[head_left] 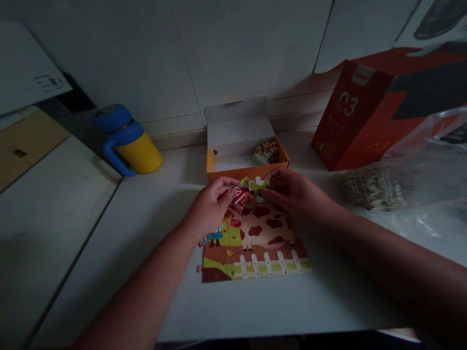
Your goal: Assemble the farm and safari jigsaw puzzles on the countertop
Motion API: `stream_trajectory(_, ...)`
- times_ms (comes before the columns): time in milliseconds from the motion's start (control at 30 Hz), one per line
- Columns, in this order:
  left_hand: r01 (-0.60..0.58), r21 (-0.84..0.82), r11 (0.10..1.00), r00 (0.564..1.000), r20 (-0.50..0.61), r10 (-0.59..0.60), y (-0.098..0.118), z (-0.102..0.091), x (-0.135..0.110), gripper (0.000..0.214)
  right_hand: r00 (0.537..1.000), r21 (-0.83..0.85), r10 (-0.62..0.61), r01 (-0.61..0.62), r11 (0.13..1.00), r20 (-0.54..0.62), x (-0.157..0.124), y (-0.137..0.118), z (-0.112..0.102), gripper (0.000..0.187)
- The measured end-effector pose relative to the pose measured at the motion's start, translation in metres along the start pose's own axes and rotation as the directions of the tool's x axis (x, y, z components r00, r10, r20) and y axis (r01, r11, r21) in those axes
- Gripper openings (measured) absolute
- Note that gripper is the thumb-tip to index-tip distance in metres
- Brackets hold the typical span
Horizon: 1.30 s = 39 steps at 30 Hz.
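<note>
A partly built jigsaw puzzle [254, 241] with a farm picture and a white fence lies flat on the white table [242, 306]. My left hand [212, 205] is at the puzzle's top left edge, fingers pinched on a red puzzle piece [238, 193]. My right hand [293, 190] is at the top right edge, fingers pinched on a green puzzle piece [257, 184]. The two pieces touch above the puzzle's top row. Just behind them stands an open orange box [246, 168] with several loose pieces [265, 151] in its right corner.
A blue and yellow mug [128, 140] stands at the back left by the wall. A large orange-red carton [362, 109] leans at the back right. A clear plastic bag [439, 171] with more pieces lies on the right.
</note>
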State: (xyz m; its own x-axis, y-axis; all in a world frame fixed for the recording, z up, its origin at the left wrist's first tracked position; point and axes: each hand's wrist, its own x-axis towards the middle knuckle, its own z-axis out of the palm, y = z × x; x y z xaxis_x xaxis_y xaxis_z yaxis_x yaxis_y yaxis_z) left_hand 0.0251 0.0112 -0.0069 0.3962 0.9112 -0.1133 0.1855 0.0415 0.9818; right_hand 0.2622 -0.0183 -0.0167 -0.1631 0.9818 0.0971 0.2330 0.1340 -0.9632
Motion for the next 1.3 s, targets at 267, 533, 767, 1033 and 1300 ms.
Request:
stream_trajectory(267, -0.009, -0.097, 0.995, 1.000, 0.021, 0.011, -0.004, 0.002, 0.001, 0.024, 1.000, 0.041, 0.011, -0.011, 0.999, -0.022, 0.002, 0.006, -0.004, 0.041)
stream_trajectory(533, -0.048, -0.136, 0.990, 0.997, 0.058, 0.056, -0.008, 0.007, 0.000, 0.020, 0.996, 0.034, 0.020, -0.017, 0.999, -0.089, 0.004, 0.008, -0.001, 0.039)
stream_trajectory(767, -0.098, -0.035, 0.995, 0.991, 0.084, 0.101, -0.012, 0.015, 0.000, 0.026, 0.994, -0.141, -0.028, 0.013, 0.990, -0.108, 0.000, 0.001, 0.003, 0.034)
stream_trajectory(1033, -0.158, -0.043, 0.987, 0.987, 0.028, 0.159, -0.009, 0.014, -0.001, 0.017, 0.986, -0.276, -0.069, 0.025, 0.961, -0.151, -0.006, -0.008, 0.004, 0.040)
stream_trajectory(1300, -0.210, 0.002, 0.978, 0.975, 0.068, 0.210, -0.007, 0.017, -0.002, 0.014, 1.000, 0.010, -0.003, 0.003, 1.000, -0.028, -0.005, -0.004, 0.007, 0.041)
